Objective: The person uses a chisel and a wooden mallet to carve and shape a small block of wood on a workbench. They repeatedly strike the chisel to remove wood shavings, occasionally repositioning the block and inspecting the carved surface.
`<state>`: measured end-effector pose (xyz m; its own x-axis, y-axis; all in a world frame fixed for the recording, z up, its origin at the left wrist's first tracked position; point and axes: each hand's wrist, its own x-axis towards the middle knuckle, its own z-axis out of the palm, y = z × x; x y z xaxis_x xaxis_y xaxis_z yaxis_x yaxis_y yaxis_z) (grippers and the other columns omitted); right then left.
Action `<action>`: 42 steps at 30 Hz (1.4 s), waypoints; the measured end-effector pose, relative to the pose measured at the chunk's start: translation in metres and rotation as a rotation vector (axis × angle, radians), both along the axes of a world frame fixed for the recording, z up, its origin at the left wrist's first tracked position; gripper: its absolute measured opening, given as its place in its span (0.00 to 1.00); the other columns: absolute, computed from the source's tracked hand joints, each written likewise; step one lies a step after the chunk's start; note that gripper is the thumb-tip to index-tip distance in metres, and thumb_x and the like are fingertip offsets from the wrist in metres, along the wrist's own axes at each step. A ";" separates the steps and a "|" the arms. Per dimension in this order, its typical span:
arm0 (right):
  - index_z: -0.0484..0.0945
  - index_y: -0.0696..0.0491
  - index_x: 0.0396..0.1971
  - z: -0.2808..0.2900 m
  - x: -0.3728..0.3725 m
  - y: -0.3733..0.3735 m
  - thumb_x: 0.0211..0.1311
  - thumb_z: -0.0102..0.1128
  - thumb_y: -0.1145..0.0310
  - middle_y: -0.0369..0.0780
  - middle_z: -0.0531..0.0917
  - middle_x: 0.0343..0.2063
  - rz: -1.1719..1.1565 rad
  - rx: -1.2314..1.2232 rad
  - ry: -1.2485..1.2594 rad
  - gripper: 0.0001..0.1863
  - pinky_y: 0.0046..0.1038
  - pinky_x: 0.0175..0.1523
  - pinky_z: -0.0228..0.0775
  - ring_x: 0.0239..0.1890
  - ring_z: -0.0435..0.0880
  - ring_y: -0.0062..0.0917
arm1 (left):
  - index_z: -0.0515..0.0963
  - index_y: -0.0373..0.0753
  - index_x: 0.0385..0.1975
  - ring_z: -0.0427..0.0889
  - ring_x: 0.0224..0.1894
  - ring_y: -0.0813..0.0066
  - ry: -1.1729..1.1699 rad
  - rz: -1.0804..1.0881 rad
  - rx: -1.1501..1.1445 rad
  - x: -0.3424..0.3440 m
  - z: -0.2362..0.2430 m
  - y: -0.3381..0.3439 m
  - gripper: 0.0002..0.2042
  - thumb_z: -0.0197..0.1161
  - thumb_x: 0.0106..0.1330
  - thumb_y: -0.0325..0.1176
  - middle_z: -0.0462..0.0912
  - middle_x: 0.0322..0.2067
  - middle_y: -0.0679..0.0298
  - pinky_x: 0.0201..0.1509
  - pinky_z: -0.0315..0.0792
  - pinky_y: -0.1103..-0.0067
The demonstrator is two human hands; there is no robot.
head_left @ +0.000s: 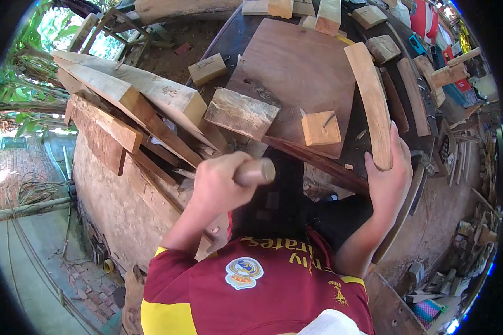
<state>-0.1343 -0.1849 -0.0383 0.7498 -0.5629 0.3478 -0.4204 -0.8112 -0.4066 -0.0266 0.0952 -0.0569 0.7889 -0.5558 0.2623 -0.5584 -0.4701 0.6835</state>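
My left hand is closed in a fist around a round wooden handle. Its blunt end points to the right; whatever the other end carries is hidden. Over the right side of the table, my right hand grips the near end of a long, slightly curved piece of wood, thumb on one side and fingers on the other. Between the hands, a small wooden block with a bent dark metal piece on top sits at the near edge of a brown board. Left of it lies a rough-faced block.
Long timber beams lean at the left, beside my left hand. A smaller block lies at the table's left edge. More wood offcuts and a curved strip line the right side. Bricks lie on the ground at lower left.
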 end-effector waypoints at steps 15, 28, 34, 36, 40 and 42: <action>0.75 0.63 0.51 -0.034 0.013 0.063 0.54 0.68 0.72 0.51 0.78 0.52 0.315 0.085 -0.235 0.23 0.37 0.56 0.73 0.54 0.79 0.45 | 0.77 0.34 0.36 0.84 0.28 0.74 -0.012 0.287 -0.212 0.016 -0.020 -0.020 0.12 0.71 0.53 0.27 0.83 0.26 0.57 0.34 0.77 0.78; 0.68 0.65 0.58 -0.039 0.029 0.054 0.56 0.69 0.63 0.55 0.68 0.62 0.378 0.184 -0.127 0.34 0.38 0.62 0.69 0.63 0.70 0.49 | 0.66 0.37 0.65 0.85 0.24 0.63 -0.035 0.136 0.083 0.023 -0.031 -0.008 0.39 0.68 0.45 0.25 0.81 0.23 0.55 0.32 0.77 0.76; 0.71 0.65 0.55 -0.031 0.025 0.055 0.52 0.72 0.63 0.52 0.70 0.62 0.358 0.176 -0.058 0.33 0.36 0.59 0.72 0.61 0.72 0.46 | 0.57 0.36 0.69 0.81 0.21 0.54 -0.079 0.034 0.345 0.016 -0.019 0.001 0.49 0.71 0.40 0.28 0.80 0.22 0.56 0.26 0.75 0.68; 0.74 0.65 0.51 -0.030 0.025 0.055 0.48 0.75 0.66 0.52 0.73 0.59 0.338 0.142 -0.085 0.31 0.35 0.55 0.75 0.57 0.77 0.44 | 0.57 0.36 0.69 0.81 0.21 0.54 -0.066 0.031 0.372 0.016 -0.014 -0.001 0.49 0.71 0.39 0.29 0.81 0.22 0.56 0.26 0.75 0.68; 0.76 0.66 0.46 -0.031 0.025 0.057 0.45 0.77 0.67 0.52 0.75 0.57 0.316 0.089 -0.094 0.29 0.34 0.53 0.77 0.54 0.80 0.43 | 0.66 0.37 0.65 0.82 0.25 0.55 -0.175 0.038 0.202 0.024 -0.019 0.000 0.42 0.70 0.41 0.27 0.81 0.26 0.54 0.30 0.76 0.69; 0.77 0.67 0.46 -0.034 0.025 0.056 0.46 0.77 0.67 0.52 0.75 0.57 0.314 0.078 -0.120 0.29 0.34 0.53 0.77 0.53 0.80 0.44 | 0.69 0.37 0.63 0.82 0.27 0.55 -0.225 0.083 0.081 0.031 -0.024 0.001 0.39 0.69 0.42 0.25 0.81 0.28 0.54 0.32 0.76 0.70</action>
<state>-0.1089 -0.1291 -0.0726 0.8470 -0.3399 0.4088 -0.1011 -0.8579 -0.5038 0.0042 0.0959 -0.0806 0.7591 -0.5182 0.3940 -0.6499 -0.5686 0.5043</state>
